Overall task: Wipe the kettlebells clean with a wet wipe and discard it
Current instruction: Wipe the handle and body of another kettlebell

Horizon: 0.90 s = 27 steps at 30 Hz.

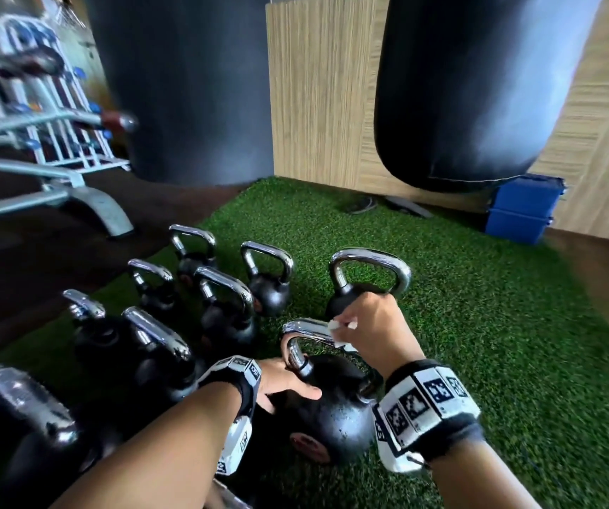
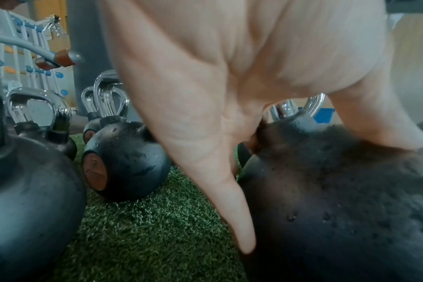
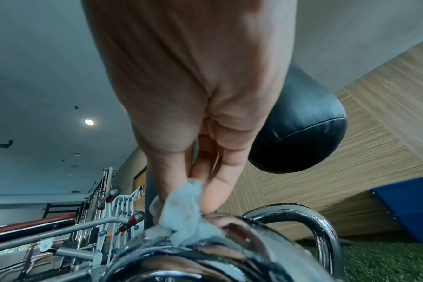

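The right hand (image 1: 374, 326) pinches a crumpled wipe (image 3: 184, 217) against the chrome handle (image 1: 308, 334) of the nearest kettlebell (image 1: 336, 409), which stands on green turf (image 1: 479, 343). The left hand (image 1: 284, 383), fingers spread flat, rests on its black body at 9 o'clock. More kettlebells (image 1: 222, 306) stand at 10 o'clock.

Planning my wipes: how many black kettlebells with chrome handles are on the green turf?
9 kettlebells: one nearest, mid-wipe, one just beyond it, two farthest back, two mid-cluster, three along the left. More may hide below the frame.
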Motion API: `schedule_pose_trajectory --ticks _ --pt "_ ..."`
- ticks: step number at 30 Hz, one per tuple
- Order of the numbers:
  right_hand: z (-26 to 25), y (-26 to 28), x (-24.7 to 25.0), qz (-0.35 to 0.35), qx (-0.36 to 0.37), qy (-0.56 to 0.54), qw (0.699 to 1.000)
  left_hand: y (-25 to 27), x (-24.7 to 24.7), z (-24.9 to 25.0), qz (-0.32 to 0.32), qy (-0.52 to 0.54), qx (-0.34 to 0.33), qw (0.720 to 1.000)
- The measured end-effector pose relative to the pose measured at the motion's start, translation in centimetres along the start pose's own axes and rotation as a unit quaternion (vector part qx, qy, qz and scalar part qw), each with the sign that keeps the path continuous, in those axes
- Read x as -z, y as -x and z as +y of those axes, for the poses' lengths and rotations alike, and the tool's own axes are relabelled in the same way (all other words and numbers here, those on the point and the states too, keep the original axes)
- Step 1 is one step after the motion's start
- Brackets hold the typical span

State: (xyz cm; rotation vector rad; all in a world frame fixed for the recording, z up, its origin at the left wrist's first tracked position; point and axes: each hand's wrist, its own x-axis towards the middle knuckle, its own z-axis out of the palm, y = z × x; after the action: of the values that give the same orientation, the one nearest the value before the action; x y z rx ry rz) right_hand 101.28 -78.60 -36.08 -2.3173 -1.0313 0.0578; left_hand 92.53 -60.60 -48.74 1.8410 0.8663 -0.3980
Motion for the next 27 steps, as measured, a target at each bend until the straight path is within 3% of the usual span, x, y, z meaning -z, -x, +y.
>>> schedule_pose_trajectory --ticks 5,10,16,20,27 --pt "0.7 0.9 0.0 0.041 -0.031 0.000 0.999 0.2 0.0 -0.3 0.002 0.024 -0.025 0.999" --pt "0.8 2.1 -1.0 0.113 0.009 -0.062 0.992 0.3 0.2 -0.6 -0.012 0.033 -0.027 0.999" --pt "3.8 4.4 -1.6 0.204 -0.038 -0.135 0.969 -0.1 0.4 -0.8 -0.031 0.016 -0.054 0.998" --pt "4.5 5.2 -2.6 0.228 -0.040 -0.139 0.963 -0.1 0.5 -0.9 -0.034 0.014 -0.065 0.997" --pt "7.4 7.7 -4.8 0.278 -0.140 -0.200 0.929 -0.2 0.5 -0.9 -0.038 0.023 -0.058 0.997"
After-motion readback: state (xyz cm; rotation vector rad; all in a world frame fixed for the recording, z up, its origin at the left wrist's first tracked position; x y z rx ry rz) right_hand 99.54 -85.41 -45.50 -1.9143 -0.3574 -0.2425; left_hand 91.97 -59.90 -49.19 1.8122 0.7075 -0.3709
